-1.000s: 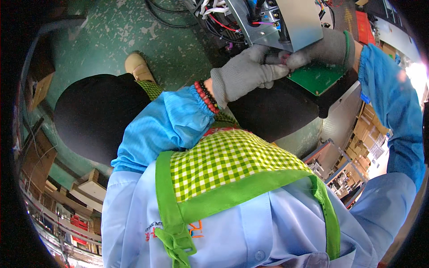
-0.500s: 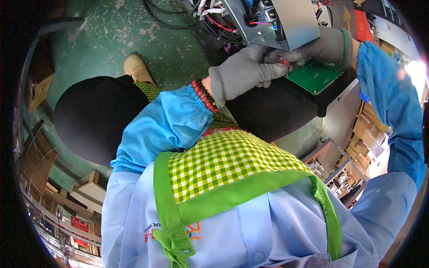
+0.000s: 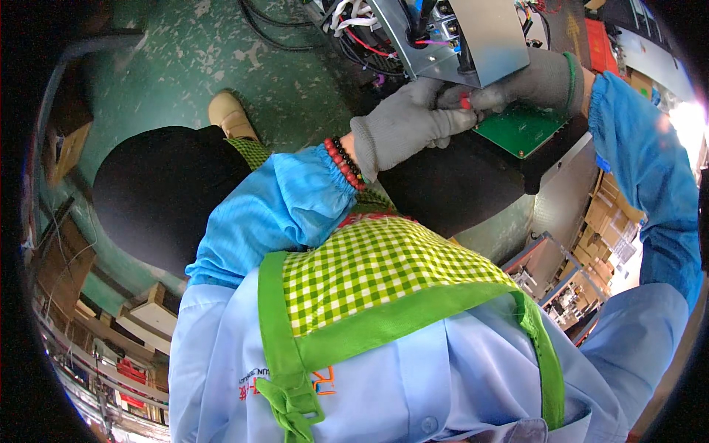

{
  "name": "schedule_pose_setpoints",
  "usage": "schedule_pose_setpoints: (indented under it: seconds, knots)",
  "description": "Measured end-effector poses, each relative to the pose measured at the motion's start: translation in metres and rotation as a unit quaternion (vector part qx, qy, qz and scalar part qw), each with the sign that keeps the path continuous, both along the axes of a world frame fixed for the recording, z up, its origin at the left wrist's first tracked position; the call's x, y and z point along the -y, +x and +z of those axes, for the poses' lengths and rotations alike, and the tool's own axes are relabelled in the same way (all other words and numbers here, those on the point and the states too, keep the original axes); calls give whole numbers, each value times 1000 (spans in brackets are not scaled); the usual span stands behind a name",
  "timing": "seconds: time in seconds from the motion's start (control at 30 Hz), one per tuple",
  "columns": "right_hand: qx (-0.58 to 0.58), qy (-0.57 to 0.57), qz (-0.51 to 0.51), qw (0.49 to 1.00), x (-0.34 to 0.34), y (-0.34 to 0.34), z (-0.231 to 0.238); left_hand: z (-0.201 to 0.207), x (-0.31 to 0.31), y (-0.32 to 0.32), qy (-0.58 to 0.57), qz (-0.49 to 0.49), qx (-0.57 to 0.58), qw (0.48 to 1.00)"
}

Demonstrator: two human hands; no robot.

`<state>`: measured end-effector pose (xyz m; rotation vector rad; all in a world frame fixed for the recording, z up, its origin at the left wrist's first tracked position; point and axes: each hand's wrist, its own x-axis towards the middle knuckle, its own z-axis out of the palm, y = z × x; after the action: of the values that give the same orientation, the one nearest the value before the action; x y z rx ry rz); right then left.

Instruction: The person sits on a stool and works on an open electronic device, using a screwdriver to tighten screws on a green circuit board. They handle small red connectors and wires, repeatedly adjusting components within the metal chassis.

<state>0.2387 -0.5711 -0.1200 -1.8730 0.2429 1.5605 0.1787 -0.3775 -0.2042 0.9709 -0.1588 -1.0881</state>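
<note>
My left hand [image 3: 402, 127], in a grey knitted glove, reaches across with its fingers closed and meets the fingertips of my right hand [image 3: 526, 83]. That hand wears a grey glove with a green cuff edge, its fingers also pinched together. Between the fingertips shows a small red piece [image 3: 465, 102], mostly covered by the gloves, so its kind is unclear. Just under my right hand lies a green circuit board [image 3: 521, 131], flat on a dark surface. Right above both hands stands a metal housing [image 3: 489, 44] with wiring inside.
Loose coloured wires and black cables [image 3: 277, 33] hang from the housing over the worn green floor [image 3: 177, 81]. A black rounded seat-like shape [image 3: 159, 196] is at left. Cardboard boxes [image 3: 609, 210] and a metal-framed rack [image 3: 550, 269] stand on the right.
Both hands stay together at the red piece, with only a slight shift of the fingers. The whole view has moved a little.
</note>
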Motion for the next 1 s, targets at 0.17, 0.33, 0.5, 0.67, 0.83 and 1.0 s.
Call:
schedule_pose_setpoints:
  seconds: [0.17, 0.33, 0.5, 0.67, 0.83, 1.0]
  knots:
    - [28, 80, -47, 995, 5, -6, -2, 5, -4, 5, -24, -8, -5, 1000]
    - [59, 105, -54, 991, -4, -9, -2, -17, 8, -8, -107, 36, -46, 993]
    - [17, 114, -71, 991, -4, -6, 3, -17, 10, -10, -69, 36, -45, 996]
    - [-31, 36, -72, 996, 5, 0, 4, 5, -4, 3, 17, -17, -11, 1000]
    - [28, 39, -55, 997, -6, -4, 9, -2, -1, -6, -33, 33, -13, 999]
    - [-9, 20, -61, 998, -12, -2, 15, -6, 1, -3, -53, 22, -13, 998]
